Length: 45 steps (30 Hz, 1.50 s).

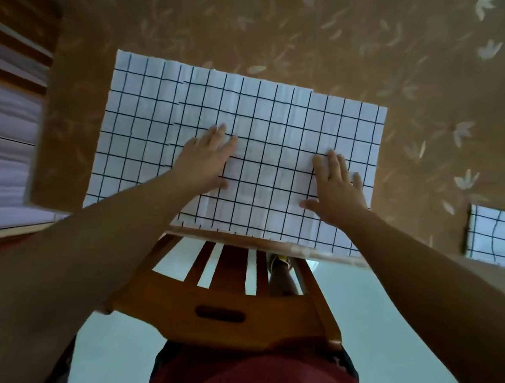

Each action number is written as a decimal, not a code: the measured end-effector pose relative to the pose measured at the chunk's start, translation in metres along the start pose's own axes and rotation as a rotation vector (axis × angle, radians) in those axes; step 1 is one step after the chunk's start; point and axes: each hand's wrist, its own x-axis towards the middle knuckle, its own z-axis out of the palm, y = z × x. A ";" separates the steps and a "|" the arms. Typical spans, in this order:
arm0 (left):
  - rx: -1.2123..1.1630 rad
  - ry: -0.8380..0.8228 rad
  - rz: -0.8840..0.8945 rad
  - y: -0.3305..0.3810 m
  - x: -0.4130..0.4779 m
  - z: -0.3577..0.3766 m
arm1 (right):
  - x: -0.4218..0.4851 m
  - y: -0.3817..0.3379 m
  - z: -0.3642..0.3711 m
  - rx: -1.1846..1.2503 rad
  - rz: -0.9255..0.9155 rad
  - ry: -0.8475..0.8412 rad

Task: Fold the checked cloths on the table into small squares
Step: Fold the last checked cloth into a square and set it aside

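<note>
A white cloth with a black check (251, 115) lies spread flat on the brown flowered table (317, 39); a folded layer covers its right part, with an edge running down near the left third. My left hand (207, 160) rests flat on the cloth left of centre, fingers straight. My right hand (334, 187) presses flat on the cloth's right part, fingers spread. A second checked cloth (497, 236), folded smaller, lies at the right edge of the view.
A wooden chair back (224, 307) stands between me and the table's near edge (241, 239). The table's left edge (43, 132) drops to striped brown and white surfaces. Pale floor shows below the chair.
</note>
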 end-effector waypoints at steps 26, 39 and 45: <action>-0.210 0.345 0.133 -0.020 -0.037 -0.041 | -0.044 -0.010 -0.042 -0.064 0.077 0.278; -0.248 0.771 0.290 -0.002 -0.077 -0.145 | -0.062 -0.099 -0.128 0.345 -0.012 0.243; -0.573 0.916 -0.227 -0.017 -0.091 -0.157 | -0.088 -0.119 -0.169 0.778 -0.079 0.363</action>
